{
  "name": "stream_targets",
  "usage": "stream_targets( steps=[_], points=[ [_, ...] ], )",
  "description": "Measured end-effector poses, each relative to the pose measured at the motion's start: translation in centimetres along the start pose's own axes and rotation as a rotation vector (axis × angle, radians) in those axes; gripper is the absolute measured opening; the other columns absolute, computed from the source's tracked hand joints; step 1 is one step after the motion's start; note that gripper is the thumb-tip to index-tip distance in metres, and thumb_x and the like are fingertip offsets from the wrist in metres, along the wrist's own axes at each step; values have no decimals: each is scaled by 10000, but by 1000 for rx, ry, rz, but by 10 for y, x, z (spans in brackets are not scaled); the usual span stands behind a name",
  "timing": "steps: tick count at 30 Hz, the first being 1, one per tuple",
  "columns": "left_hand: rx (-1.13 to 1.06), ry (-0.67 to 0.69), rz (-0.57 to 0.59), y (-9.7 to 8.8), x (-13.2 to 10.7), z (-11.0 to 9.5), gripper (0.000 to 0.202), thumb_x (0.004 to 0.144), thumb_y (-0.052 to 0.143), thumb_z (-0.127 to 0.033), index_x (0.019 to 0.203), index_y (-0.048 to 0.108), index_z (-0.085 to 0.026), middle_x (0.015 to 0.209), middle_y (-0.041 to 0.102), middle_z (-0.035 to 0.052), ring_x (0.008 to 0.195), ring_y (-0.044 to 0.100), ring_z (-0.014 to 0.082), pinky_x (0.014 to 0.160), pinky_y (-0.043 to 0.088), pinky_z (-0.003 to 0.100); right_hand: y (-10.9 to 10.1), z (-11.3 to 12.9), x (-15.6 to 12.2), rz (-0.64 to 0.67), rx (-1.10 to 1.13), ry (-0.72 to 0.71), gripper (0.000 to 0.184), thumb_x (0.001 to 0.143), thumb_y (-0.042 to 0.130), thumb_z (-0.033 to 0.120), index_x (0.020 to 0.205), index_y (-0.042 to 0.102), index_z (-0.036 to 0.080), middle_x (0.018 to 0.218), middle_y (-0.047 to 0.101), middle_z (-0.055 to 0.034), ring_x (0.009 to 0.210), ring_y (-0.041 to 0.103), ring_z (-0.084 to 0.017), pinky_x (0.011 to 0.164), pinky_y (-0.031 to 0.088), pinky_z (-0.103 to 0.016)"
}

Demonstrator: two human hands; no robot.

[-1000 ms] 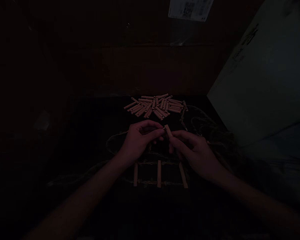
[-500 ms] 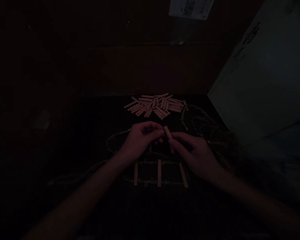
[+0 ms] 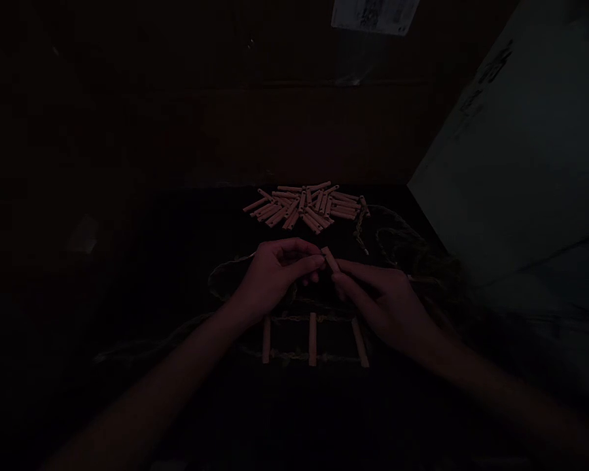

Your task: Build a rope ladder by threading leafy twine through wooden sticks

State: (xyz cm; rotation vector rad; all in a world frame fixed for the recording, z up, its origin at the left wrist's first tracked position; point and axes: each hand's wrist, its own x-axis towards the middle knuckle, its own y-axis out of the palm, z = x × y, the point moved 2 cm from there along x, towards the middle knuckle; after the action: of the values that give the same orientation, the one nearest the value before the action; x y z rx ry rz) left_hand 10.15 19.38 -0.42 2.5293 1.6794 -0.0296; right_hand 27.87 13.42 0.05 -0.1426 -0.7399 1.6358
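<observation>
Exposure: very dim throughout, left side falling to near black.
Light source: outside the view; direction cannot be told.
Worktop point(image 3: 285, 412): surface detail lost in darkness.
Piled sticks point(image 3: 319, 208): clearest items, dull pinkish cast.
Left hand point(image 3: 277, 271) and right hand point(image 3: 385, 297): muted reddish tone, forearms fading into shadow.
Side panel point(image 3: 530, 150): palest large area, grey-green; lettering smeared.
Label point(image 3: 373, 14): print soft, unreadable.
Right-hand cord point(image 3: 434, 265): outline dissolves into blur.

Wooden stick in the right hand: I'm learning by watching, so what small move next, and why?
Perhaps the left hand should ease cord through the upper end of the wooden stick: that hand is there, the right hand grips lower, several piled sticks show end holes, and cord joins three rungs.
</observation>
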Motion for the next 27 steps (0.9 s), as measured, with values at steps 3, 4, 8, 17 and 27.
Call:
stream_targets(
  steps=[3,4,8,17,27],
  points=[
    [7,-11,12,-1,0,-3,128,799,796,-236,826,741,-124,698,692,2,595,602,64,606,488,170,0,0,-1,13,-11,-9,216,1002,550,219,1097,739,178,853,733,8,752,675,-116,725,496,-205],
    [18,-12,22,-1,0,-3,125,801,796,-234,823,741,-124,669,679,-6,577,589,60,593,480,167,0,0,-1,23,-11,-3,219,1005,545,226,1092,741,181,847,729,8,753,674,-118,721,495,-208],
    [33,-4,36,-2,1,-3,135,786,816,-235,811,737,-127,618,653,-19,551,569,57,570,464,166,0,-1,-1,56,17,16,232,1015,531,250,1064,743,169,758,677,21,685,627,-107,675,473,-203],
    [-53,-20,-22,-2,1,1,204,739,846,-232,844,711,-122,816,742,36,719,708,125,665,550,211,4,-6,-2,32,52,119,227,1021,527,305,1046,710,174,732,641,33,682,596,-99,678,441,-209],
    [-20,-17,-49,-2,-1,-3,203,719,857,-234,838,733,-127,788,754,44,708,717,142,667,562,233,6,-4,-3,21,120,187,236,1019,523,342,1030,704,190,774,656,10,755,619,-133,719,464,-240]
  ],
)
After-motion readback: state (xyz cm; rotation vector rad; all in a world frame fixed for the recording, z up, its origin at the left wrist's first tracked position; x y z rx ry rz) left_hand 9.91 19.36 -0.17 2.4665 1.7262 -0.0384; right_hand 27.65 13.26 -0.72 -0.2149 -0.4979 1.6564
